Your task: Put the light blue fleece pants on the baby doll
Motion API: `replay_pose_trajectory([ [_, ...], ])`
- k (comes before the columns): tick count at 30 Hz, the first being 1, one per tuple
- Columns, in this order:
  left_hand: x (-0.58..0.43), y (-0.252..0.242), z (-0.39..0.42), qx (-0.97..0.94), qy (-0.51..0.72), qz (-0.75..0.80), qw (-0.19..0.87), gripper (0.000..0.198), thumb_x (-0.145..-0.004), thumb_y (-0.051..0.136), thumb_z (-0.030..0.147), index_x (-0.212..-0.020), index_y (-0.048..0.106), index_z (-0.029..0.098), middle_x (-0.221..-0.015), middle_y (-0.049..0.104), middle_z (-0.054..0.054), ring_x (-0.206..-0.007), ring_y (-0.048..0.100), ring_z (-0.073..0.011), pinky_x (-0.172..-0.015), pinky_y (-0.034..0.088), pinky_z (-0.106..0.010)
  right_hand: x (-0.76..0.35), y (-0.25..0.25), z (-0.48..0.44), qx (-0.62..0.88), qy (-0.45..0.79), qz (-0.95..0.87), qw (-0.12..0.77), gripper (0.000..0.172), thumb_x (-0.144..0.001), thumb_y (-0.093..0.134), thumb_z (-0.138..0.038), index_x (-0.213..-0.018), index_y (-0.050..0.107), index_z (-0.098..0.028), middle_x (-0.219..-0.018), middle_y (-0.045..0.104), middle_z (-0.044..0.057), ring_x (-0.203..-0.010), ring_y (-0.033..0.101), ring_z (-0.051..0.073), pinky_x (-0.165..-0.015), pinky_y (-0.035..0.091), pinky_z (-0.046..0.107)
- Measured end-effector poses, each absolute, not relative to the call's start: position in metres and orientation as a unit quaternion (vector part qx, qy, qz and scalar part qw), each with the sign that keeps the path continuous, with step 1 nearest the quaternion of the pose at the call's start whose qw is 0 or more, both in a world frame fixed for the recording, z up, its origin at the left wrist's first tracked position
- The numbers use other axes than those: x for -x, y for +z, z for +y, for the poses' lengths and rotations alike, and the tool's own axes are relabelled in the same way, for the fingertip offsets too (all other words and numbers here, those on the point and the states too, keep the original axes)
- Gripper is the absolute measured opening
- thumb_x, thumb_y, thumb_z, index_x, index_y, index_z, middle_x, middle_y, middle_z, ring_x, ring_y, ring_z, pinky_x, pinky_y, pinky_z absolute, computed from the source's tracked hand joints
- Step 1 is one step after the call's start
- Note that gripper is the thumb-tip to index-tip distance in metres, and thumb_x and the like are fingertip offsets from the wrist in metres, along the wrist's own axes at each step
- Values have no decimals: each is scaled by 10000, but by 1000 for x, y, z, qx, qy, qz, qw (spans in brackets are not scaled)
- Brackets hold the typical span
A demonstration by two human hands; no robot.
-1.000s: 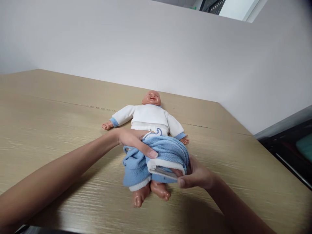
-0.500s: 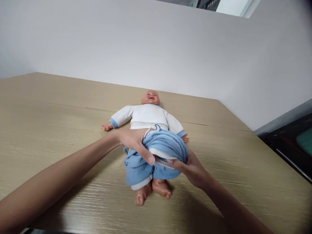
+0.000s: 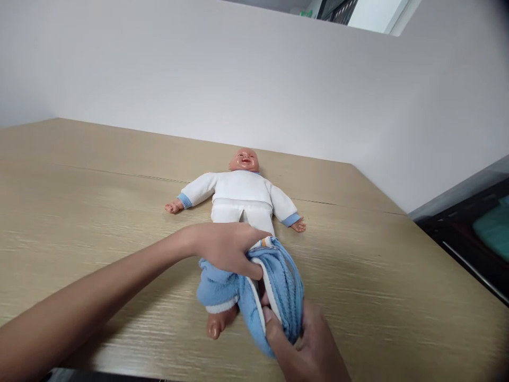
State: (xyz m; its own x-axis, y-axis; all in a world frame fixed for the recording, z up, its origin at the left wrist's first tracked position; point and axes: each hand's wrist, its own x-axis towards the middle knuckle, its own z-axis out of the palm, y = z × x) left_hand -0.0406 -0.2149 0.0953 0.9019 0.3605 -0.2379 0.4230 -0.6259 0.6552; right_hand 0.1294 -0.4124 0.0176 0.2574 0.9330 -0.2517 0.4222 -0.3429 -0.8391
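A baby doll (image 3: 243, 187) lies on its back, dressed in a white top with blue cuffs, its head toward the wall. Around its lower legs are bunched blue fleece pants (image 3: 284, 278) with white trim. My left hand (image 3: 228, 246) is closed on the pants' gathered upper edge, palm down across the doll's legs. Lower down, my right hand (image 3: 308, 342) pinches the white-edged opening of the pant leg on the right, thumb on top. One bare doll foot (image 3: 218, 321) sticks out from the left pant leg; the other foot is hidden in the cloth.
The doll rests on a wide wooden table (image 3: 119, 207) with a thin seam running across it. A pale wall (image 3: 178, 69) rises behind. Beyond the table's right edge stands a dark object (image 3: 457, 228) with something green in it.
Both hands have moved toward me with the bunched pants, baring more of the doll's white-covered middle. The right-hand foot, visible before, is now covered.
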Motion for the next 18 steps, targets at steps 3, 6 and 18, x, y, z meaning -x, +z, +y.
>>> replay_pose_trajectory([
  [3, 42, 97, -221, -913, -98, 253, 304, 837, -834, 734, 535, -1558, 528, 170, -1160, 766, -153, -955, 698, -324, -748, 471, -364, -133, 11, -417, 721, 318, -521, 329, 483, -936, 678, -637, -1106, 793, -200, -934, 784, 166, -856, 738, 381, -827, 576, 461],
  [6, 41, 91, -227, -915, -139, 270, 267, 919, -827, 732, 560, -1622, 449, 196, -1153, 764, -169, -978, 709, -362, -693, 441, -358, -135, -3, -421, 711, 270, -555, 336, 435, -953, 655, -594, -1083, 797, -203, -882, 784, 150, -761, 730, 351, -738, 570, 427],
  [18, 35, 76, -241, -937, -122, 258, 203, 784, -852, 775, 490, -1501, 454, 192, -1055, 762, -117, -944, 716, -332, -709, 445, -349, -130, -36, -429, 692, 17, -568, 446, 232, -893, 644, -327, -1045, 773, -210, -1277, 681, 159, -1138, 686, 345, -946, 584, 437],
])
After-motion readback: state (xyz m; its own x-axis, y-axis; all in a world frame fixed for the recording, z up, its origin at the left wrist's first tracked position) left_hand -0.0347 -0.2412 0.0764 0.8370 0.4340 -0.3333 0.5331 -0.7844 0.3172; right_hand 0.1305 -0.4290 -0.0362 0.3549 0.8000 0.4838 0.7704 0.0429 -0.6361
